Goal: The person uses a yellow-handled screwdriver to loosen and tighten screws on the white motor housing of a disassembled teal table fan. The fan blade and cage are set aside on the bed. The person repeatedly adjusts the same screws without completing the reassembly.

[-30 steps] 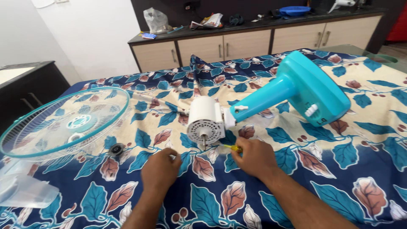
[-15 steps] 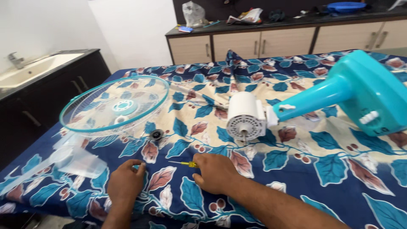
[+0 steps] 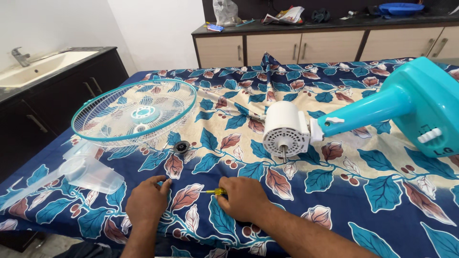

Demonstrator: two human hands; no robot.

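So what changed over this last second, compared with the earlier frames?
Both hands came back from near the motor toward the near edge of the cloth. The right hand still holds the yellow screwdriver; the left hand lies flat on the cloth. The fan body, grille, blade and black cap stayed put.

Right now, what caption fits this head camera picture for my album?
Right hand grips a yellow screwdriver beside the left hand, near a dismantled teal fan.

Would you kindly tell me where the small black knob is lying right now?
In the head view, the small black knob lies on the leaf-print cloth, left of centre, just below the fan guard.
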